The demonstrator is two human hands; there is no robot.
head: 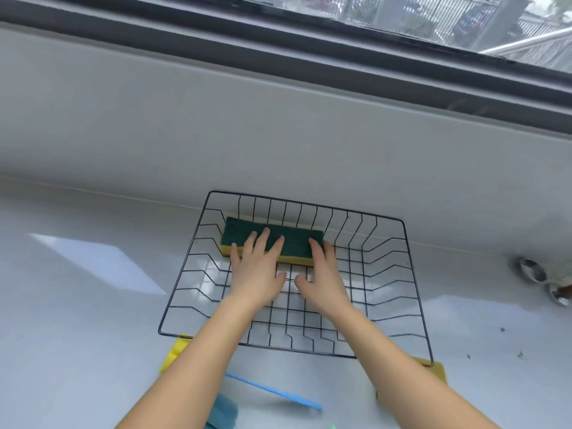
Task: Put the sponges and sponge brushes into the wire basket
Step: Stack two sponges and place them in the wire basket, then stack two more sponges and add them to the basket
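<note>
Both hands press the sponge (272, 239) flat at the basket's (414, 274) 12 o'clock wall, likely saving room; left hand (257, 270) and right hand (325, 274) fingers spread, gripping nothing.

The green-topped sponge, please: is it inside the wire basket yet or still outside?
Inside. The sponge lies on the floor of the wire basket near its far wall, green side up, with both hands' fingers resting on it.

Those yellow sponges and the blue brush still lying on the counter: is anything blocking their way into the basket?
Nothing visible blocks them. The wire basket is open on top, and only one green-topped sponge lies at its far side under both hands, left hand and right hand. The yellow sponges and blue brush lie just outside its near rim.
</note>
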